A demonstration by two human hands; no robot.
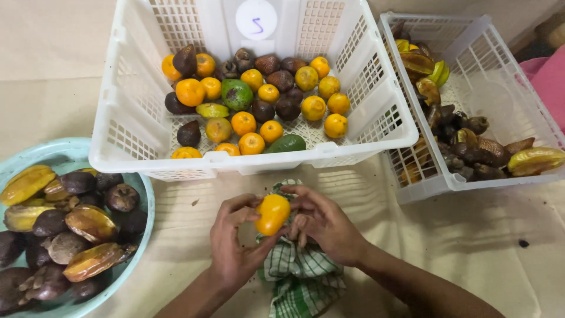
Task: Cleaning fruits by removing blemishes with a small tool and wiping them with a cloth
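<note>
Centrally, an orange fruit (272, 214) is gripped by the left hand (233, 247) and right hand (325, 222) above a green checked cloth (300, 271), near a white crate (135, 135).

Beige sheet (471, 247) bears two crates (118, 141) (506, 53), basin (65, 152), cloth (300, 277).

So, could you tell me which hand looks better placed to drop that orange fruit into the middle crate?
Probably the left hand: it cups the orange fruit, while the right hand also presses the green checked cloth. The white crate sits straight ahead.
</note>
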